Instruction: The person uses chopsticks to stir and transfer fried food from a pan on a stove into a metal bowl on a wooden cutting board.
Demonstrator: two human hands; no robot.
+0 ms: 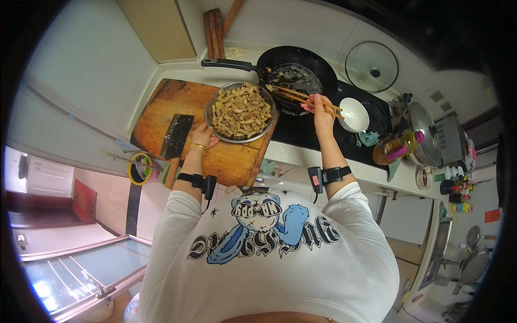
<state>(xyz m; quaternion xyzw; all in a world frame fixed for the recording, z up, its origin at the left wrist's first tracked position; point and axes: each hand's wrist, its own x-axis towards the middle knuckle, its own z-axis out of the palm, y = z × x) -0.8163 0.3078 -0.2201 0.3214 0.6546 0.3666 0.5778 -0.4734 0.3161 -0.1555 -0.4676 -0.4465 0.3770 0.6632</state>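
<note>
My left hand grips the near left rim of a round metal dish heaped with browned strips of food. The dish rests on a wooden cutting board, beside a cleaver with a wooden handle. In my right hand is a pair of wooden chopsticks. Their tips are at the left rim of a black wok, close to the dish, with a small piece of food at them. Bubbly oil lies in the wok, which sits on a black cooktop.
Right of the wok stand a white bowl, a glass lid leaning on the wall, an oil bottle and a lidded pot. The wok's handle points left over the board's back edge. A small bin is at the left.
</note>
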